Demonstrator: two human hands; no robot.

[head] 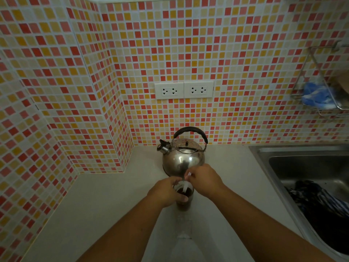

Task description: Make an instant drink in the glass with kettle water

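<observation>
While the left hand [166, 191] wrapped around the clear drinking glass of dark liquid [184, 195] to steady it on the pale countertop [105, 201], I saw the right hand [204, 179] pinch a slim white stirrer [187, 183] between thumb and fingertips, just above the rim. I judged that grip deliberate: 1 hand braced the glass so stirring would not tip it, and the other kept the stick upright with its lower end dipped in the drink. Whether the stick was a spoon handle or a straw I could not tell. Just beyond both hands stood the rounded stainless steel kettle with the black arched handle [183, 157], set down close behind the glass, presumably so pouring needed little reach. Its spout pointed away to the left. Since the liquid was already dark, I took the water and powder as added, with mixing the step in hand. Off to the right of the right hand lay the steel sink basin [302, 167], well apart.
</observation>
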